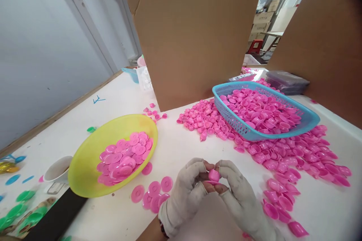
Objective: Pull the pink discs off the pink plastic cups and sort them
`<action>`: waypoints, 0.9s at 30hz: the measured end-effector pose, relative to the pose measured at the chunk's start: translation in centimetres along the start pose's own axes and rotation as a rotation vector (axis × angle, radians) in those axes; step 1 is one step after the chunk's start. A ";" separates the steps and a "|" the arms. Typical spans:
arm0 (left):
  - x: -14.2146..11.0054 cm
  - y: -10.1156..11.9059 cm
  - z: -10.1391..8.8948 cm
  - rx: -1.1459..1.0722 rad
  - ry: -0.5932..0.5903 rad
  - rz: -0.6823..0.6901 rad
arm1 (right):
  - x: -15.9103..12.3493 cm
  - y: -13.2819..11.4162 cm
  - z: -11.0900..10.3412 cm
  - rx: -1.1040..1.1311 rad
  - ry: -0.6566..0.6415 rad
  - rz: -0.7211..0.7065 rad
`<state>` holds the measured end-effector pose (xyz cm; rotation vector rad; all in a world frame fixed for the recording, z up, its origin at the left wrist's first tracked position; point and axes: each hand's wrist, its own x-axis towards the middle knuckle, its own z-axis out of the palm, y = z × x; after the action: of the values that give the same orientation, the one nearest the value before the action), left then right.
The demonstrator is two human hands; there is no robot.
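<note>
Both my hands wear whitish gloves with the fingertips bare and meet near the front middle of the table. Between them is a small pink toy cup [213, 175] with a flat pink saucer [212, 182] just beneath it. My left hand [186, 192] is closed on the pair from one side, my right hand [240, 190] from the other. Fingers partly hide how cup and saucer join. Loose pink saucers [154, 188] lie left of my left hand. More saucers fill part of a yellow bowl [87, 154]. Many pink cups [279, 165] lie right of my right hand.
A blue basket [243, 130] heaped with pink cups stands on the white table [175, 139]. Brown cardboard [195, 37] rises behind. At left are a white cup [58, 171], green pieces [17, 211] and a black strip [56, 218]. A clear-lidded box [288, 82] sits back right.
</note>
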<state>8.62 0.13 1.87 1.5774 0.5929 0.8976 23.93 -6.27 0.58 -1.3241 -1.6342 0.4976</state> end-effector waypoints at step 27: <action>-0.8 3.0 -0.4 0.222 -0.060 0.273 | -0.2 -2.1 -1.5 -0.239 0.000 -0.370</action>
<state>7.50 -0.85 4.66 1.9119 0.4524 1.0094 24.13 -7.48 2.87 -1.1488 -1.9291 0.0813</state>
